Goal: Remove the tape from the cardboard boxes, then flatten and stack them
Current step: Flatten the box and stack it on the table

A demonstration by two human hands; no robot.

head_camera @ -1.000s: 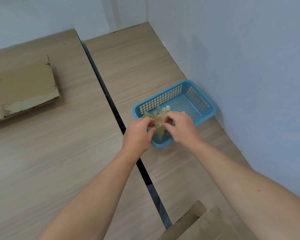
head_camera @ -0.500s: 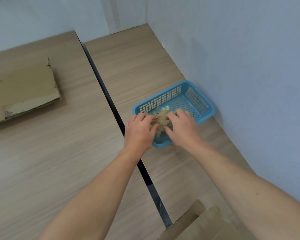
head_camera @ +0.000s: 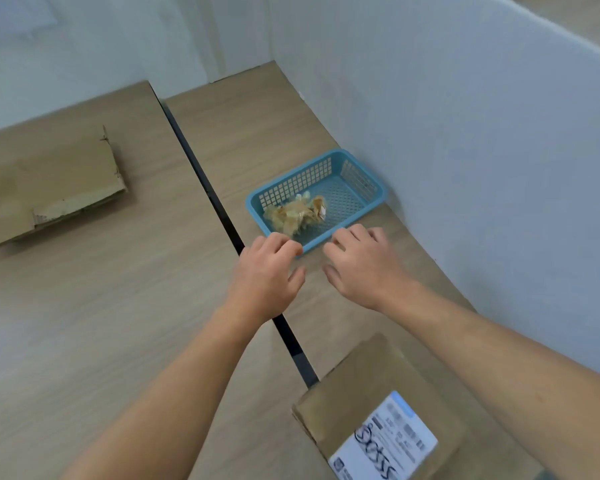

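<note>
At the surface's near edge, the cardboard box (head_camera: 371, 382) lies behind the right hand (head_camera: 364, 268), farther from the left hand (head_camera: 263, 278); both hover empty, fingers relaxed, beside the basket (head_camera: 252, 206).

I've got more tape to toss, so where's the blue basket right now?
In the head view, the blue basket sits on the right table beside the wall, just beyond the left hand and right hand, holding the tape wad.
</note>
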